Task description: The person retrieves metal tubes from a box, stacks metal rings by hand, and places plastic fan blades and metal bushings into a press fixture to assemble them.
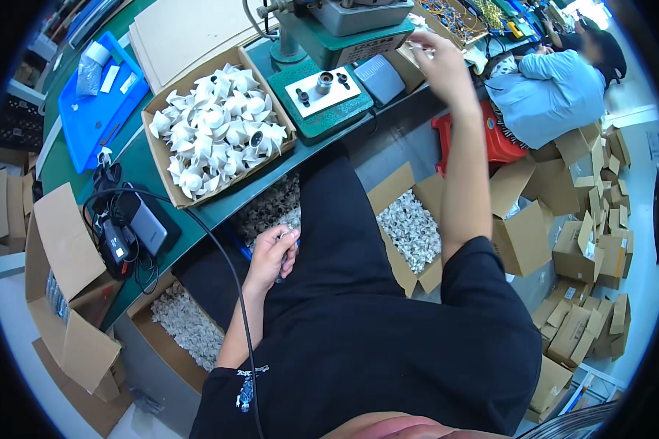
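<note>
My left hand (272,256) is closed in front of my lap, its fingers curled round something small that they mostly hide. My right hand (447,67) reaches out beside the green bench press (364,45), over a cardboard box (410,67) at the bench edge. Its fingers are apart, and I see nothing held in them. On the press base (332,126) lies a pale plate (309,96) with a round metal fixture (324,82) and two dark bolts. Left of the press stands a shallow cardboard box (277,139) heaped with white bladed fan wheels (216,121).
A blue tray (88,139) and a phone (148,228) with dark cables lie to the left. Open boxes of small pale parts (410,230) stand beside my legs. A black cable (231,260) crosses before my left arm. A person (545,95) sits far right, near a red stool (494,139).
</note>
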Action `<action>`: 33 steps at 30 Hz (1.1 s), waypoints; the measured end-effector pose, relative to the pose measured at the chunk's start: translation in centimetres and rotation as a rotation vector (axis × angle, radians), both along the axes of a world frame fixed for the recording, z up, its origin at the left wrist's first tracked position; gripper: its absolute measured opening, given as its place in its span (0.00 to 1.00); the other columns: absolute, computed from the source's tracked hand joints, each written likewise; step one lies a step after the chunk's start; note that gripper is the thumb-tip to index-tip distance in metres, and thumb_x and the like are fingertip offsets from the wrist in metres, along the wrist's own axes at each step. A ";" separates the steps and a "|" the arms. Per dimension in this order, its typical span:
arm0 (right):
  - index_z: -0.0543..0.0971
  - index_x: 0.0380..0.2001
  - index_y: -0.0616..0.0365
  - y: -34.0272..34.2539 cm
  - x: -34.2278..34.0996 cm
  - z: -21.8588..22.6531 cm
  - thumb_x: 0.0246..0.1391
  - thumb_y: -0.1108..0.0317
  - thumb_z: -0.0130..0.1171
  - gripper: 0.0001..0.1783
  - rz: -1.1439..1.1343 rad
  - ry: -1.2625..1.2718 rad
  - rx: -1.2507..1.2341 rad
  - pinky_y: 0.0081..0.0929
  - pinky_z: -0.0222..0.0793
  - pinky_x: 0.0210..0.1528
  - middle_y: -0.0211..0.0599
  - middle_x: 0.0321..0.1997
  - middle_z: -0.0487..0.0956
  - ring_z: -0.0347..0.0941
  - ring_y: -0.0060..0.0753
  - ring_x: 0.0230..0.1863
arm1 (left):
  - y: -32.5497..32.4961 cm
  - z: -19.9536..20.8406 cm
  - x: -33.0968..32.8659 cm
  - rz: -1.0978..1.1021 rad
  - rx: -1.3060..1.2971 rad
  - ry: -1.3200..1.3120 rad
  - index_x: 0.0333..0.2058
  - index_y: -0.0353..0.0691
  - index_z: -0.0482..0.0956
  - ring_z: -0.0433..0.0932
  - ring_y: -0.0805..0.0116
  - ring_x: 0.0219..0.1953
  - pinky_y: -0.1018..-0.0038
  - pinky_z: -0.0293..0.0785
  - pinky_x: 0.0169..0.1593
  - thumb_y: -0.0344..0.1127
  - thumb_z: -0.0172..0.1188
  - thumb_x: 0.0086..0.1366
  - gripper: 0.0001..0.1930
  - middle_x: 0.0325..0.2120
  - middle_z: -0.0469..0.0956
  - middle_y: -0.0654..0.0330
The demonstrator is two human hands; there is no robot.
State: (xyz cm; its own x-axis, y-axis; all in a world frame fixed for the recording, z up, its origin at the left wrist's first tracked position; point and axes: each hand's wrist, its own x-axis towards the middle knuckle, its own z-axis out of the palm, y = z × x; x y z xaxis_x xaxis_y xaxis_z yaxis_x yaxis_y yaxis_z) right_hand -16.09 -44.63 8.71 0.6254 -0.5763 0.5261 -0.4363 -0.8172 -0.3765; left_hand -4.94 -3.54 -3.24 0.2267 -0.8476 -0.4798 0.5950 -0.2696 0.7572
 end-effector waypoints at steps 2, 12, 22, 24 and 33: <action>0.79 0.42 0.64 -3.2 -0.7 0.2 0.53 0.67 0.58 0.15 -0.016 0.165 0.044 0.32 0.71 0.44 0.45 0.37 0.82 0.78 0.41 0.39 | 0.3 -0.4 0.3 -0.002 0.016 0.019 0.24 0.40 0.67 0.62 0.79 0.11 0.82 0.57 0.12 0.37 0.51 0.71 0.15 0.16 0.66 0.65; 0.83 0.40 0.61 -4.9 1.6 1.5 0.47 0.70 0.63 0.14 0.108 0.760 0.376 0.28 0.74 0.42 0.40 0.31 0.83 0.79 0.31 0.35 | 1.7 -1.2 0.6 0.057 0.055 0.005 0.24 0.41 0.68 0.63 0.80 0.11 0.82 0.58 0.12 0.38 0.52 0.71 0.15 0.16 0.66 0.66; 0.78 0.41 0.67 -5.4 0.9 3.4 0.50 0.73 0.64 0.15 0.146 0.665 0.375 0.26 0.75 0.40 0.39 0.36 0.81 0.79 0.29 0.35 | 2.7 -2.0 1.1 0.073 0.077 0.017 0.24 0.41 0.67 0.63 0.80 0.11 0.82 0.57 0.12 0.39 0.53 0.70 0.15 0.16 0.66 0.66; 0.77 0.42 0.67 -4.9 0.7 3.6 0.52 0.72 0.63 0.15 0.148 0.465 0.439 0.25 0.76 0.40 0.37 0.38 0.81 0.79 0.28 0.35 | 2.8 -2.2 1.1 0.076 0.073 0.023 0.24 0.41 0.67 0.63 0.80 0.11 0.82 0.57 0.12 0.39 0.53 0.70 0.15 0.16 0.66 0.66; 0.78 0.43 0.63 2.8 3.3 3.6 0.56 0.72 0.62 0.12 0.352 -0.031 0.984 0.26 0.77 0.41 0.38 0.40 0.81 0.79 0.30 0.38 | 2.8 -2.4 1.4 0.091 0.086 0.045 0.23 0.41 0.66 0.62 0.81 0.11 0.82 0.57 0.12 0.39 0.53 0.70 0.16 0.16 0.65 0.67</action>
State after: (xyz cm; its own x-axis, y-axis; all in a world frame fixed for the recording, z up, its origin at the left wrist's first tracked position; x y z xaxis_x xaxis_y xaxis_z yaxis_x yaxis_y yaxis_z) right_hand -12.79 -41.78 12.29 0.8350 -0.5472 -0.0577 -0.2117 -0.2228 -0.9516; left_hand -3.53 -0.72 -5.61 0.2779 -0.7797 -0.5611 0.6526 -0.2754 0.7059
